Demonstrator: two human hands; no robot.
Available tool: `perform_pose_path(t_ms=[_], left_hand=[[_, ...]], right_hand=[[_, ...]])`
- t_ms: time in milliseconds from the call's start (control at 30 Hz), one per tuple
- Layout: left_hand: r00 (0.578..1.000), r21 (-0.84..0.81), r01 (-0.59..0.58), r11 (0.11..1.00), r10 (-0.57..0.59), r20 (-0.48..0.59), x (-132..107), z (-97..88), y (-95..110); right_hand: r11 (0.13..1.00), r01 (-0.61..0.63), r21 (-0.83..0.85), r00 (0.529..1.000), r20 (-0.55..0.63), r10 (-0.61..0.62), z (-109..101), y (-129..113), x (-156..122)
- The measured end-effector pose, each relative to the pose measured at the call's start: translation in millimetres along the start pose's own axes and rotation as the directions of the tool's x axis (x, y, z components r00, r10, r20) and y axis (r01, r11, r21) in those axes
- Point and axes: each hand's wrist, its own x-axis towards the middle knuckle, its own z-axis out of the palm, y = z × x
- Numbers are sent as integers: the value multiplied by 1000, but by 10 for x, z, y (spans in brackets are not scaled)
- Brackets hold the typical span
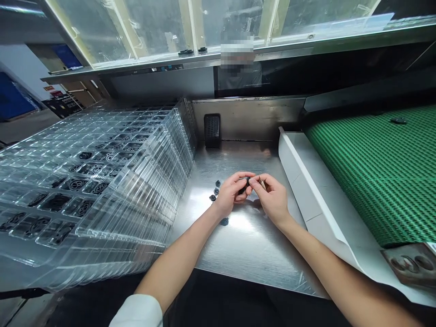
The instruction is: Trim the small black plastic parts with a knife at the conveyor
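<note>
Stainless steel worktop lies beneath both hands at centre frame. The left hand has its grip closed on a small black part; the right hand pinches a slim metallic piece just beside it. Loose black parts lie near the left hand, and clear plastic trays fill the frame's left.

Stacked plastic trays lay left of the steel worktop, with small parts on it. A conveyor belt ran along the right.
</note>
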Motion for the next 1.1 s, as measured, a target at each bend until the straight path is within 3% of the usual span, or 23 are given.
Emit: perform_pose_path(t_ms=[367,733,1100], left_hand=[[998,13,-57,998,58,-21,14,8,-7],[995,-14,-93,996,92,-45,40,-16,-68],[993,-4,-109,994,109,-53,46,-9,-83]], right_hand=[[996,60,-65,998,-6,-61,-5,51,10],[998,28,-57,999,28,-27,8,132,21],[965,196,-175,980,11,-197,-9,122,29]])
